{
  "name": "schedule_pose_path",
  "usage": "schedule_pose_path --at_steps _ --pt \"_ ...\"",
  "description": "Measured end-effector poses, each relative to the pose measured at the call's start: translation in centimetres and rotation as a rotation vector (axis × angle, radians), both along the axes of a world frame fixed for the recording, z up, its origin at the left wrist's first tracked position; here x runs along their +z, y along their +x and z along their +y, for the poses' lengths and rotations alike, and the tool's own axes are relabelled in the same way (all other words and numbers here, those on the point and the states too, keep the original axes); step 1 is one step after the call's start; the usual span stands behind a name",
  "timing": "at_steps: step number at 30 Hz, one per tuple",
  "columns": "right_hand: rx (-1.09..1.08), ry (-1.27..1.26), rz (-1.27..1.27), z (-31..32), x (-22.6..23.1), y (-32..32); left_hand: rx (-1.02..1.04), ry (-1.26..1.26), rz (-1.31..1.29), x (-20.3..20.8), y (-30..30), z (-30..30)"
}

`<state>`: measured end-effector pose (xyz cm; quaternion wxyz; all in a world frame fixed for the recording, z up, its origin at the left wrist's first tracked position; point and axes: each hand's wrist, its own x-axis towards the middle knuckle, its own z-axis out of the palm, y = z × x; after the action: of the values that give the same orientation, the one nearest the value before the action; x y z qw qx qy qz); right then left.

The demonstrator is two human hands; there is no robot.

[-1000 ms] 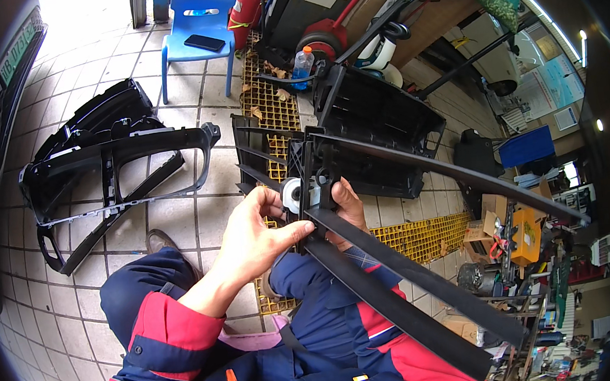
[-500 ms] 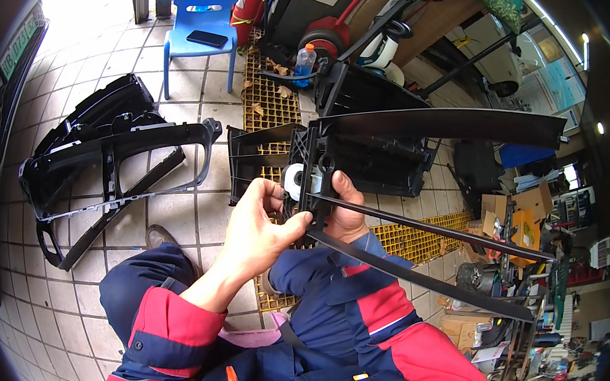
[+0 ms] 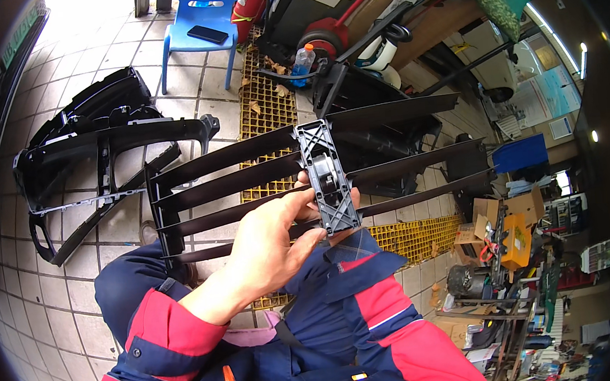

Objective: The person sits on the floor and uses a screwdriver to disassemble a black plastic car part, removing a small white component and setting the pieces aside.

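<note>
Centre frame: left hand (image 3: 269,241), fingers curled, gripping black slatted car grille (image 3: 238,174) at its central bracket (image 3: 327,178); right hand (image 3: 335,199) mostly hidden behind, grip unclear. Bumper trim (image 3: 92,158) upper left.

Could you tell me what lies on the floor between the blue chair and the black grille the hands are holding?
In the head view, tiled floor and a yellow floor grating with dry leaves lie between the blue chair and the grille.

Blue chair (image 3: 193,27) — black bumper trim (image 3: 92,158)

Tiled floor (image 3: 75,298), black bumper trim (image 3: 92,165), blue chair (image 3: 200,25)
</note>
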<state>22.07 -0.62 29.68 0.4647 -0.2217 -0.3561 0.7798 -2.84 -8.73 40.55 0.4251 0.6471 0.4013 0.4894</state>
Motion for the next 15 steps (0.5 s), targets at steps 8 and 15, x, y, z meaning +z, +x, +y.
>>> schedule_pose_path --at_steps 8,15 --pt "0.0 -0.101 0.11 0.2 0.1 -0.6 0.0 -0.162 -0.089 0.2 -0.8 0.6" --pt "0.129 -0.306 0.317 1.0 -1.7 -0.9 0.154 -0.196 -0.118 0.2 -1.2 1.6"
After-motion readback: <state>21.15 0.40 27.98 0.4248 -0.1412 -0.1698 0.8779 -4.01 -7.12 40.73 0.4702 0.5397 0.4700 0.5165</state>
